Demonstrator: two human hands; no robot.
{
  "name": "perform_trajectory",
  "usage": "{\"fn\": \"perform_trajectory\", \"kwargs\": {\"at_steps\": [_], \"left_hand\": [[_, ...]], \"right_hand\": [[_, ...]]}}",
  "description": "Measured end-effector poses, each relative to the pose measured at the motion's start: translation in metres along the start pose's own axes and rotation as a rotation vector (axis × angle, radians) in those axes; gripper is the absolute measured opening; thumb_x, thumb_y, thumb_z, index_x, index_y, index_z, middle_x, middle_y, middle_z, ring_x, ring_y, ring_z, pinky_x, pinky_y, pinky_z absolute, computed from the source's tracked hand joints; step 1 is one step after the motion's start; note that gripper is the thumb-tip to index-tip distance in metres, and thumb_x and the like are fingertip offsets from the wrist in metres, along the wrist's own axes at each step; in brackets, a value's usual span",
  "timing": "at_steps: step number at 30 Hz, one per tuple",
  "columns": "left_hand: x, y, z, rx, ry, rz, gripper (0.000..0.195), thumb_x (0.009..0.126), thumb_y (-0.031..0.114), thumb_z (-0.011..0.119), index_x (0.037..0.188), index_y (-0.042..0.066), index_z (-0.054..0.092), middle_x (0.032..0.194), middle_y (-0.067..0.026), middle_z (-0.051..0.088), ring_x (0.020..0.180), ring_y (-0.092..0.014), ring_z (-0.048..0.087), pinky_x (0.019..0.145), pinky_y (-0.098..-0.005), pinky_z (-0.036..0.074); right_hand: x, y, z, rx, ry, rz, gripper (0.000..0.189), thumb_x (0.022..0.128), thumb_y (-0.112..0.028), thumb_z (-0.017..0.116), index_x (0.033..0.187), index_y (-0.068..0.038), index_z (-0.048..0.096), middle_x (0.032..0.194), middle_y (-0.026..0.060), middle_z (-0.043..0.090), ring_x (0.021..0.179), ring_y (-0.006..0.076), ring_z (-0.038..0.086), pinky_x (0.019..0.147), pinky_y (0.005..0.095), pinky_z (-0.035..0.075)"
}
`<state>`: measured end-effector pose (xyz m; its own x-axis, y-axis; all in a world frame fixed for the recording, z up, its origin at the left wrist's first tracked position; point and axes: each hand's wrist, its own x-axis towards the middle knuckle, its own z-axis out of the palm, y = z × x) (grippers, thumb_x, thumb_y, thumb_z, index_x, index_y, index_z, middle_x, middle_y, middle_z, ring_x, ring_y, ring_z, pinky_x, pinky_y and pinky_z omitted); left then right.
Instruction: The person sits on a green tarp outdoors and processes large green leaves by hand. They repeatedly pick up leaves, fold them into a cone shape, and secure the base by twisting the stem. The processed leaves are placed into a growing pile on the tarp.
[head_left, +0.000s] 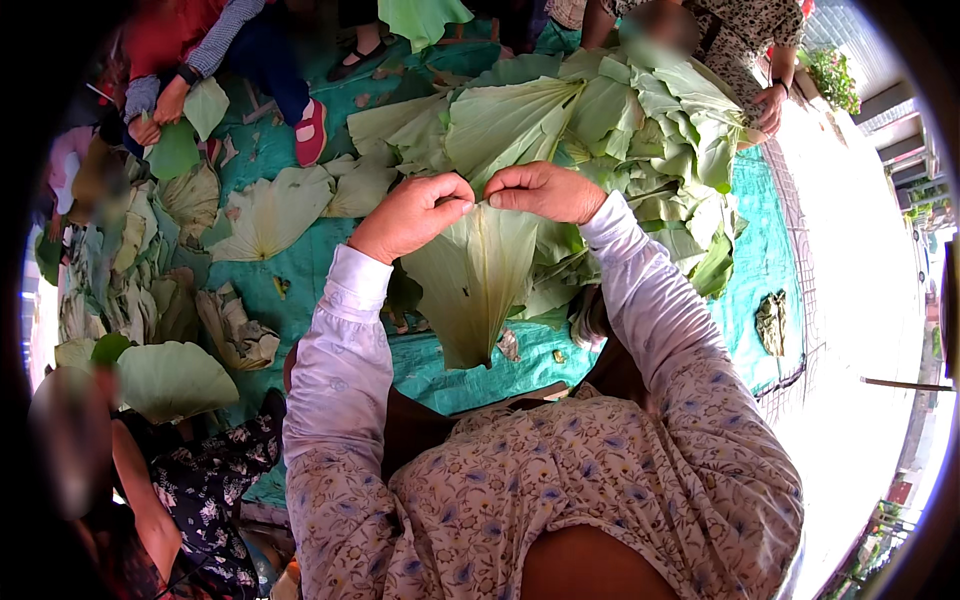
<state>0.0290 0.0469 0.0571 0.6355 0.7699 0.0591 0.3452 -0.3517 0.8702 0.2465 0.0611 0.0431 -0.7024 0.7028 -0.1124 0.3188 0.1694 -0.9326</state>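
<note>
A pale green lotus leaf (474, 281) hangs in front of me, its veins running down to a narrow lower tip. My left hand (416, 214) pinches its upper edge between thumb and finger. Close beside it, my right hand (546, 192) pinches the same edge, a small gap between the two hands. Just beyond my hands lies a large pile of lotus leaves (517, 120), many overlapping and some folded. The held leaf hides part of the pile's near side. A small dark spot shows on the held leaf.
A green tarpaulin (442, 375) covers the ground. More leaves (262, 214) lie at the left, with a stack (139, 277) farther left. A dried leaf (771, 322) lies at the right. Co-workers sit at upper left, upper right and lower left; one's hands (161, 112) hold leaves.
</note>
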Motion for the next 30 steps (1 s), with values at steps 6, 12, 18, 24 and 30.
{"fn": "perform_trajectory", "kwargs": {"at_steps": [6, 12, 18, 24, 30], "left_hand": [[0.004, -0.004, 0.007, 0.063, 0.051, 0.039, 0.008, 0.076, 0.008, 0.054, 0.08, 0.0, 0.052, 0.065, -0.0054, 0.054, 0.06, -0.011, 0.048, 0.056, -0.0254, 0.039], [0.007, 0.002, 0.007, 0.1, 0.08, 0.041, 0.01, 0.076, 0.009, 0.054, 0.081, 0.0, 0.054, 0.068, -0.0072, 0.057, 0.058, -0.013, 0.051, 0.055, -0.026, 0.041], [-0.004, 0.007, 0.005, 0.135, -0.003, 0.047, 0.027, 0.069, 0.015, 0.063, 0.089, 0.0, 0.055, 0.077, -0.014, 0.06, 0.067, -0.021, 0.058, 0.06, -0.031, 0.044], [-0.008, 0.0, 0.017, 0.189, -0.116, -0.021, 0.019, 0.072, 0.014, 0.061, 0.079, -0.003, 0.055, 0.062, -0.0103, 0.053, 0.056, -0.015, 0.048, 0.052, -0.0287, 0.04], [-0.012, 0.013, 0.017, 0.137, -0.104, -0.057, 0.016, 0.074, 0.012, 0.059, 0.071, -0.003, 0.053, 0.053, -0.0029, 0.04, 0.052, -0.007, 0.036, 0.046, -0.0264, 0.033]], "right_hand": [[0.011, 0.001, 0.009, 0.034, -0.081, -0.074, 0.023, 0.081, -0.026, 0.055, 0.093, -0.005, 0.056, 0.08, 0.0016, 0.057, 0.076, 0.0094, 0.05, 0.071, 0.0251, 0.041], [0.002, -0.005, 0.007, -0.216, -0.071, -0.011, 0.029, 0.079, -0.029, 0.057, 0.096, -0.006, 0.057, 0.08, 0.0031, 0.06, 0.074, 0.0107, 0.051, 0.069, 0.0262, 0.041], [-0.002, -0.007, 0.013, -0.167, -0.062, -0.094, 0.026, 0.08, -0.028, 0.053, 0.093, -0.007, 0.058, 0.077, 0.0056, 0.06, 0.073, 0.0141, 0.053, 0.067, 0.0284, 0.041], [-0.011, -0.012, 0.02, -0.289, -0.05, -0.086, 0.023, 0.081, -0.026, 0.052, 0.088, -0.005, 0.057, 0.071, 0.0077, 0.057, 0.065, 0.0148, 0.052, 0.061, 0.0293, 0.041], [-0.014, -0.015, 0.021, -0.252, -0.056, -0.086, 0.025, 0.08, -0.028, 0.051, 0.087, -0.004, 0.057, 0.074, 0.0103, 0.057, 0.068, 0.0193, 0.054, 0.064, 0.0313, 0.041]]}}
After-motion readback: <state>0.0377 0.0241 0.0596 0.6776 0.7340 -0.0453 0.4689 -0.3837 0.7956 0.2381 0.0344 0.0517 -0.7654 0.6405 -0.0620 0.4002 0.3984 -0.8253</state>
